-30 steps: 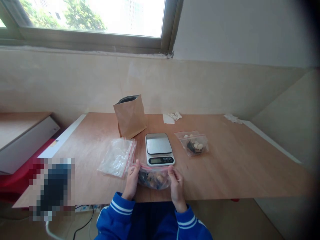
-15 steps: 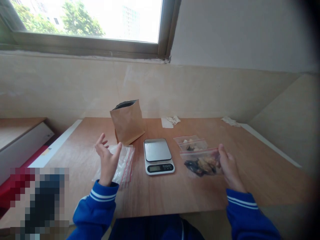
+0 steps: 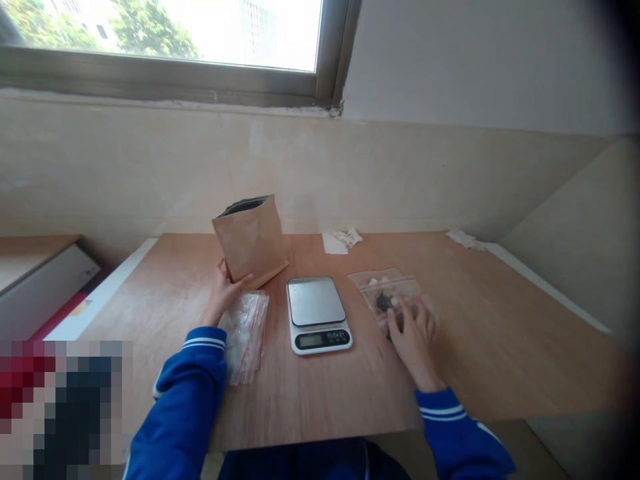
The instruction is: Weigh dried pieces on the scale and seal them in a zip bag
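Note:
A brown kraft paper pouch stands upright with its dark-lined top gaping. Its lower left corner is between the thumb and fingers of my left hand. Just below that hand lies a pile of clear zip bags with red seal strips. My right hand rests with spread fingers on clear zip bags that hold dark and pale dried pieces; the hand covers part of them. Between the two hands is a white kitchen scale with a bare metal plate.
White crumpled tissue and a flat white sheet lie at the back of the wooden table. More crumpled tissue lies at the back right. A wall with a window stands behind. A blurred-out patch covers the lower left.
My right hand has put the zip bag of dried pieces down onto the other one and moved left. My left hand, raised and open before, has come down to the pouch's lower corner.

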`<state>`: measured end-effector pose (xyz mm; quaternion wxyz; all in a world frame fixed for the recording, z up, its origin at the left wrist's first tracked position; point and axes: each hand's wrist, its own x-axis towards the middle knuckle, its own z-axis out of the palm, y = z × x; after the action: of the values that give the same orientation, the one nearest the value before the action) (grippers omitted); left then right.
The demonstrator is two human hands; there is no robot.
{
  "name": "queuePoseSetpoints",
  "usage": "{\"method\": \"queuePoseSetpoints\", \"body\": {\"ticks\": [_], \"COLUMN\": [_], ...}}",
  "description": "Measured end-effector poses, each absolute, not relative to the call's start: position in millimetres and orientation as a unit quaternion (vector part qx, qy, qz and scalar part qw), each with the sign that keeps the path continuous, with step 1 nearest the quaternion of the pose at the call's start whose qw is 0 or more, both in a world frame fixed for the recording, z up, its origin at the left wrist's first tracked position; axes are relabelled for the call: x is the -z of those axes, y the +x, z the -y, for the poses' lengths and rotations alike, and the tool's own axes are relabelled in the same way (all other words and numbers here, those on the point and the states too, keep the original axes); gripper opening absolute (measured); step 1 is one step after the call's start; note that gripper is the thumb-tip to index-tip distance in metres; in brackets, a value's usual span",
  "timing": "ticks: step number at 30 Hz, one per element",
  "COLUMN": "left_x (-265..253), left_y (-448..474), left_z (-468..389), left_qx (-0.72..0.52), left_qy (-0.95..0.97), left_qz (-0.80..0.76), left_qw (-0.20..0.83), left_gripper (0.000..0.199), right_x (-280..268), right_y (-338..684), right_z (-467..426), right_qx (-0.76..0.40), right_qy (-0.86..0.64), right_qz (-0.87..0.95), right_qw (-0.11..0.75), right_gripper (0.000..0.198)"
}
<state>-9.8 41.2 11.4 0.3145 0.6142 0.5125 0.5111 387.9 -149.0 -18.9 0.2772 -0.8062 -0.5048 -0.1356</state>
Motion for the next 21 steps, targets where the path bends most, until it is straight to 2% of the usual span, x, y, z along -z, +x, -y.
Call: {"method": "queuePoseSetpoints", "body": {"ticks": [2, 4, 10, 14, 17, 21], "left_x": [-7.6, -4.3, -0.2, 2.1, 1.8, -6.4], "left_y": [-6.6, -5.1, -7.2, -12.5, -15.8, -14.5], "left_z": [-39.8, -36.2, -31.5, -33.4, -30.7, -20.4], "left_qx": [-0.478, -0.454, -0.464, -0.466, -0.464, -0.470], "left_qy": [0.624, 0.624, 0.612, 0.614, 0.626, 0.649], "left_qz": [-0.527, -0.552, -0.558, -0.555, -0.552, -0.521], "left_qw": [0.323, 0.315, 0.314, 0.312, 0.297, 0.295], "left_gripper": [0.071, 0.059, 0.055, 0.050, 0.042, 0.039], "right_x": [15.6, 7.7, -7.2, -7.2, -24.8, -73.7], "right_y": [377.8, 370.1, 353.1, 353.8, 343.7, 294.8], "right_z": [145.1, 138.9, 113.4, 93.4, 88.0, 103.3], "right_qx": [0.131, 0.135, 0.117, 0.072, 0.038, 0.049], "right_qy": [-0.824, -0.834, -0.805, -0.822, -0.817, -0.650], "right_qz": [0.497, 0.491, 0.566, 0.553, 0.548, 0.660], "right_qw": [0.240, 0.212, 0.136, 0.112, 0.173, 0.373], "right_gripper": [0.048, 0.046, 0.048, 0.047, 0.047, 0.045]}}
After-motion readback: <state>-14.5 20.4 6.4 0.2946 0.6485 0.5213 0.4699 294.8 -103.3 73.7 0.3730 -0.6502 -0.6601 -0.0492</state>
